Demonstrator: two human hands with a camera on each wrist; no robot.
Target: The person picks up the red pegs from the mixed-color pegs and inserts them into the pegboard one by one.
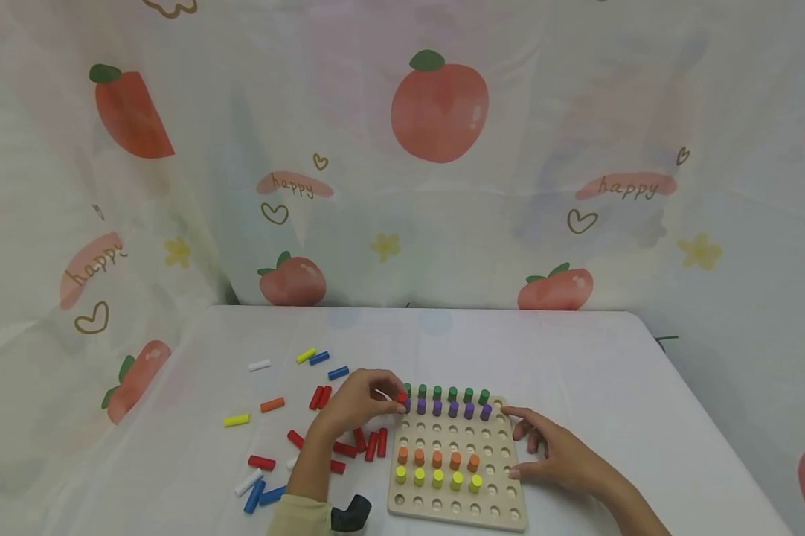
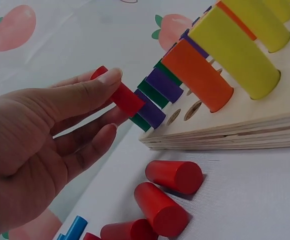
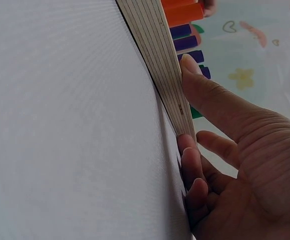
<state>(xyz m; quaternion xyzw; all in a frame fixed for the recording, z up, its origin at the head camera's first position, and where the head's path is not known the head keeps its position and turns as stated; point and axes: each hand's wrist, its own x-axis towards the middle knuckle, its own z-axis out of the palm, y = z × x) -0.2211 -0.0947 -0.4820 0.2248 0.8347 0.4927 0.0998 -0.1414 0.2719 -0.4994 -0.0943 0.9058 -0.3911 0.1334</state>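
Observation:
My left hand (image 1: 356,398) pinches a red peg (image 2: 118,92) between thumb and fingers. It holds the peg tilted at the left edge of the wooden pegboard (image 1: 443,508), by the first purple peg (image 2: 152,111). My right hand (image 1: 559,454) holds the board's right edge, its thumb (image 3: 209,90) against the top and several fingers curled at the side. Rows of green pegs (image 1: 452,394), purple pegs, orange pegs (image 1: 437,458) and yellow pegs (image 1: 438,479) stand in the board. The row of holes just below the purple pegs is bare.
Loose red pegs (image 1: 372,446) lie left of the board. Farther left are scattered blue pegs (image 1: 254,496), white pegs (image 1: 248,482), yellow pegs (image 1: 237,420) and an orange peg (image 1: 272,404). A black object (image 1: 352,514) shows beside the left sleeve (image 1: 300,517).

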